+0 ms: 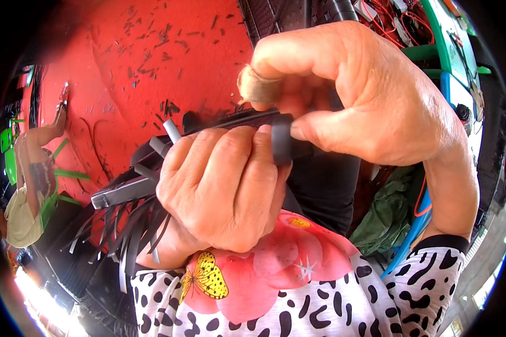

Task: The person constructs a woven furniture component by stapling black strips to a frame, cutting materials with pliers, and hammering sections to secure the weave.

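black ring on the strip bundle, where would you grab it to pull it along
Pinch the black ring across its outer rim from the right, open end of the bundle of black strips, roughly where the right hand has thumb and bandaged forefinger. The left hand wraps the bundle just left of the ring, blocking that side, and loose strip ends fan out farther left.

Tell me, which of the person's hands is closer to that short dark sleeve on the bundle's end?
Right. The right hand pinches the dark sleeve between thumb and fingers; the left hand grips the bundle of black strips just beside it.
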`<state>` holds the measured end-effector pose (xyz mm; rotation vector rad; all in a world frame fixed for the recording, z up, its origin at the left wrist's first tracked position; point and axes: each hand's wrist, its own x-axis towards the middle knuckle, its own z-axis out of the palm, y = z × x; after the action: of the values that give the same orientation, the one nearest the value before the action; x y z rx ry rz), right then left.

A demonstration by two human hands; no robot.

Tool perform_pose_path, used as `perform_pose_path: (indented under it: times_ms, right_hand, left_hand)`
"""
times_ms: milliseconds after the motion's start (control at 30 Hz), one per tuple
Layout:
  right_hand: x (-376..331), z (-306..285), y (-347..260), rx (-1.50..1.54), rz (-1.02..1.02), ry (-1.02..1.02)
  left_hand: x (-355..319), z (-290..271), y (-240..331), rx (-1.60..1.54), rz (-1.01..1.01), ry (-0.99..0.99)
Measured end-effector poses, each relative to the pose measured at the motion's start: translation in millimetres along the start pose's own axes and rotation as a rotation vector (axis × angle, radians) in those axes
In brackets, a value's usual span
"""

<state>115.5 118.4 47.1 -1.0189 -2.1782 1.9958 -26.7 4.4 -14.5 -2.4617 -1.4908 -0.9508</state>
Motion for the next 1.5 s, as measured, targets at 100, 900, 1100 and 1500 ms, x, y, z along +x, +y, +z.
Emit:
perform_pose_path:
  times_ms: [100, 900, 1100, 1500]
  right_hand:
    - [3, 9, 52, 0.146, -0.512, 0.205]
    - [-40, 30, 67, -1.228, -1.077, 0.693]
    - [-78, 61, 87, -1.114, -1.032, 0.788]
    - [-61, 66, 73, 0.081, -0.083, 0.521]
  left_hand:
    - [1, 9, -4, -0.009, 0.062, 0.084]
    - [0, 6, 5, -0.062, -0.090, 0.109]
    - [2, 8, 8, -0.055, -0.041, 0.130]
    - [3, 7, 5, -0.043, -0.035, 0.109]
